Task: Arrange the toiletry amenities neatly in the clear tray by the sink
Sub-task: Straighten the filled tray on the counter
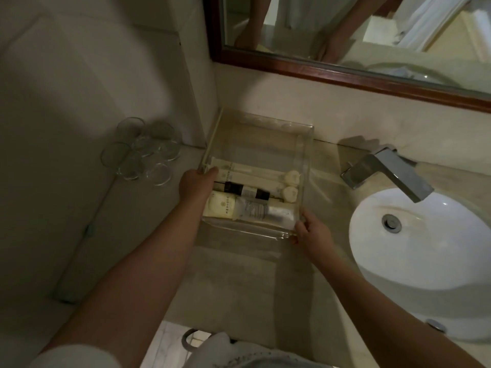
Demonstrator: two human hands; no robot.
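White oval sink basin (414, 251) sits at 3 o'clock, drain (389, 222) visible inside. Chrome faucet (390, 170) stands at 2 o'clock, spout over the basin. Cluster of clear drinking glasses (140, 151) rests on the beige bench (239, 282) at 10 o'clock. Wood-framed mirror (345, 35) hangs at 1 o'clock.

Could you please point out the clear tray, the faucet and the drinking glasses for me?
clear tray (305, 160): head view, right wall.
faucet (398, 172): head view, top of spout.
drinking glasses (138, 152): head view, middle of cluster.
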